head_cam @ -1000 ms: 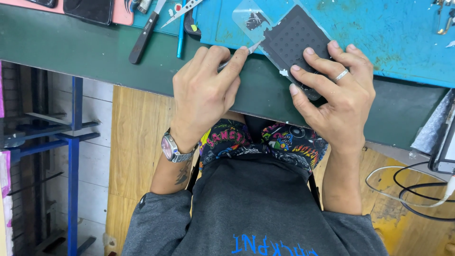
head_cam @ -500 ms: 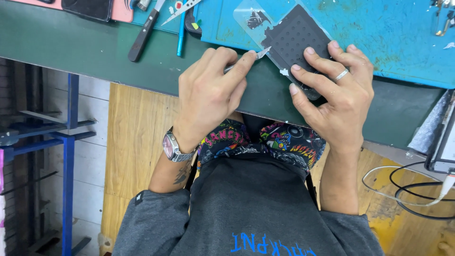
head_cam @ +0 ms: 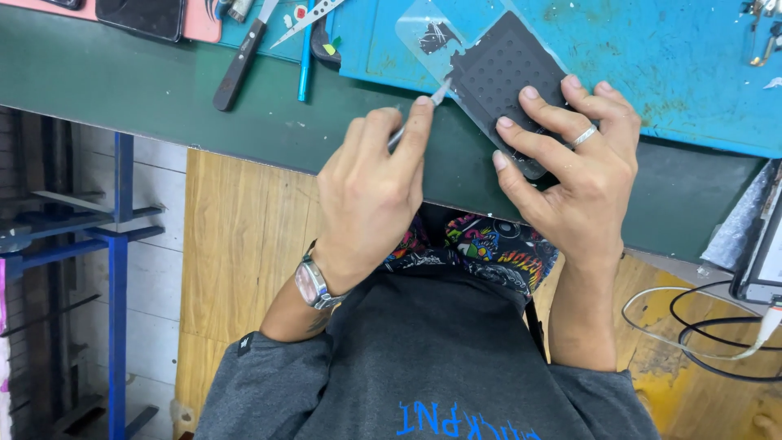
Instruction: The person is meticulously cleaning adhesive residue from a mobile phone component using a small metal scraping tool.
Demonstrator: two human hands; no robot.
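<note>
A dark rectangular pad with a dotted surface point(head_cam: 505, 73) lies on a clear plastic sheet point(head_cam: 419, 24) at the near edge of a blue work mat point(head_cam: 652, 57). My right hand point(head_cam: 574, 179), with a ring on one finger, presses down on the pad's near end. My left hand point(head_cam: 371, 187), with a wristwatch, pinches a thin metal blade tool point(head_cam: 436, 94). The tool's tip touches the pad's left edge, where pad and clear sheet meet.
On the dark green bench point(head_cam: 122, 73) at the back left lie a black-handled knife point(head_cam: 240, 61), a blue pen-like tool point(head_cam: 305, 53) and tweezers point(head_cam: 314, 15). A black device on a pink mat point(head_cam: 142, 16) sits farther left. Cables point(head_cam: 709, 326) hang at the right, and a blue metal frame point(head_cam: 118, 269) stands below left.
My left hand has moved up and to the right, bringing the blade's tip to the pad's left edge. My right hand has stayed pressed on the pad.
</note>
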